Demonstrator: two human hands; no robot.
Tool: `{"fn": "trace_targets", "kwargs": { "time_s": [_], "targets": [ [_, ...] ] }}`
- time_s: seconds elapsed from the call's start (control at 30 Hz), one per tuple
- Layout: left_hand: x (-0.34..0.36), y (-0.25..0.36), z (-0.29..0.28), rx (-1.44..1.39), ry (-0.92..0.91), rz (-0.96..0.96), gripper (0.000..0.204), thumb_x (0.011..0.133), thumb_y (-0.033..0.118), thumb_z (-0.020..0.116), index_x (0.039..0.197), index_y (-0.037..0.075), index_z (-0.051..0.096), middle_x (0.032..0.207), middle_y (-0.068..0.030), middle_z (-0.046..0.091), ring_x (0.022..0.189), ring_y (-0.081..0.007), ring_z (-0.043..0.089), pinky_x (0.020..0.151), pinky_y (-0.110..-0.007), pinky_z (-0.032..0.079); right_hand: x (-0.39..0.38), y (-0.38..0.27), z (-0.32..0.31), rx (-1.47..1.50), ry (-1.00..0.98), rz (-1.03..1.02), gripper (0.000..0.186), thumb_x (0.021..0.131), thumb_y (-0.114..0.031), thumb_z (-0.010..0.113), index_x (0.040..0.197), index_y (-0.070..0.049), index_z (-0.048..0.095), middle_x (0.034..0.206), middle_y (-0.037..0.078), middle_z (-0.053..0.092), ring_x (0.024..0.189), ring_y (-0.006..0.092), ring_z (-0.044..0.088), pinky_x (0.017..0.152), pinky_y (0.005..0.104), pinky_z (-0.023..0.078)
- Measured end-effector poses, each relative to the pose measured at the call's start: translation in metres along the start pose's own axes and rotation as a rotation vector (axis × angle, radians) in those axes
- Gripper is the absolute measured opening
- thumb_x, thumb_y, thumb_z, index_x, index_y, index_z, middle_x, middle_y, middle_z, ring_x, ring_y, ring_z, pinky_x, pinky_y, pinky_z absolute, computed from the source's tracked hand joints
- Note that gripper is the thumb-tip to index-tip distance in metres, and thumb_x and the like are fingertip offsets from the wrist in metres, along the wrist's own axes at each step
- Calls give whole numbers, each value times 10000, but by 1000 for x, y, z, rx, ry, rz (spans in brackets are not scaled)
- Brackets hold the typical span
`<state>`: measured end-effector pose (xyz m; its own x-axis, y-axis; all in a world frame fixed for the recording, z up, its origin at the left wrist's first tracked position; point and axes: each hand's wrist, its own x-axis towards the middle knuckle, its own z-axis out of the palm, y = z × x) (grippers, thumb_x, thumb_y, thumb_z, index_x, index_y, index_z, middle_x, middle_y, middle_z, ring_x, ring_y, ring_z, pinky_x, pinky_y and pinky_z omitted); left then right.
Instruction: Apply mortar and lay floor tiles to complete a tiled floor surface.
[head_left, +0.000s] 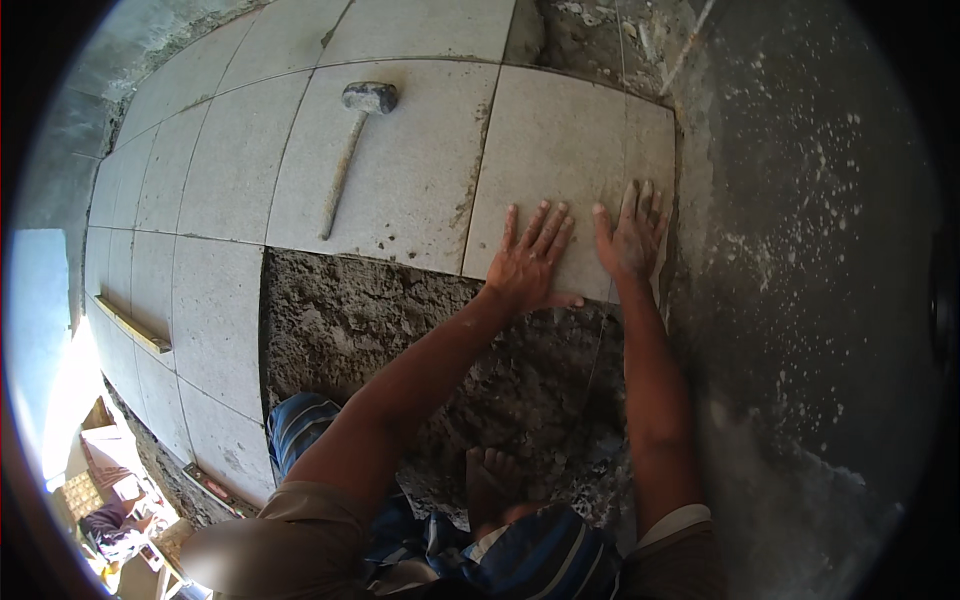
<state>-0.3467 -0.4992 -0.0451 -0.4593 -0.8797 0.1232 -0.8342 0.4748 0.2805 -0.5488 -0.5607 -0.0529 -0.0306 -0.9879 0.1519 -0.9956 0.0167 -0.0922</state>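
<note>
Both of my palms lie flat on a light grey floor tile (570,130) that borders the wall on the right. My left hand (528,262) has its fingers spread near the tile's front edge, with the thumb at that edge. Close to the wall-side edge, my right hand (632,240) is open too, its fingertips greyed with dust or mortar. A rubber mallet (368,98) with a dark head and wooden handle (343,175) rests on the neighbouring tile (420,150) to the left. Rough wet-looking mortar (350,310) shows in front of the tile.
Laid tiles (215,310) cover the floor to the left, with a wooden batten (133,324) on them. A level-like bar (212,488) lies lower left. A thin string (622,60) runs over the tile. A splattered grey wall (800,250) bounds the right. My bare foot (493,480) stands on mortar.
</note>
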Motion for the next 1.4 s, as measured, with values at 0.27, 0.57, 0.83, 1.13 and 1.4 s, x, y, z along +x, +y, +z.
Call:
{"fn": "trace_targets", "kwargs": {
  "time_s": [0.27, 0.57, 0.83, 1.13, 1.4],
  "targets": [
    [-2, 7, 2, 20, -2, -20, 1318, 727, 946, 503, 1638, 25, 262, 1734, -145, 193, 1613, -336, 123, 1268, -651, 27, -30, 7, -8, 173, 16, -82, 776, 1027, -509, 528, 1584, 9, 374, 1659, 235, 332, 1572, 390, 243, 1277, 557, 163],
    [0, 2, 11, -4, 62, 28, 1337, 712, 955, 506, 1629, 10, 275, 1726, -160, 213, 1610, -335, 145, 1274, -636, 43, -87, 14, -2, 384, 171, -107, 613, 1053, -422, 510, 1451, 44, 548, 1548, 254, 495, 1492, 418, 404, 1242, 585, 244],
    [0, -1, 10, -6, 56, 39, 1347, 694, 963, 521, 1631, 27, 275, 1722, -158, 227, 1607, -320, 165, 1280, -617, 60, -77, 14, 6, 453, 233, -79, 550, 1058, -354, 482, 1411, 57, 581, 1499, 271, 541, 1456, 434, 453, 1217, 581, 304],
    [-22, 12, -10, -35, 86, -84, 1369, 677, 943, 576, 1639, 24, 251, 1713, -185, 236, 1606, -348, 162, 1268, -635, 68, -85, 5, -4, 608, 186, 91, 530, 1045, -341, 522, 1390, 54, 601, 1474, 262, 570, 1392, 410, 533, 1170, 494, 398],
    [-89, -33, -34, 74, 73, -228, 1006, 830, 683, 703, 1632, 185, 357, 1708, -133, 283, 1595, -357, 203, 1263, -635, 117, -162, -41, -33, 719, 277, -32, 421, 970, -212, 675, 1302, 44, 642, 1393, 230, 632, 1355, 402, 563, 1170, 525, 398]
  ]
}}
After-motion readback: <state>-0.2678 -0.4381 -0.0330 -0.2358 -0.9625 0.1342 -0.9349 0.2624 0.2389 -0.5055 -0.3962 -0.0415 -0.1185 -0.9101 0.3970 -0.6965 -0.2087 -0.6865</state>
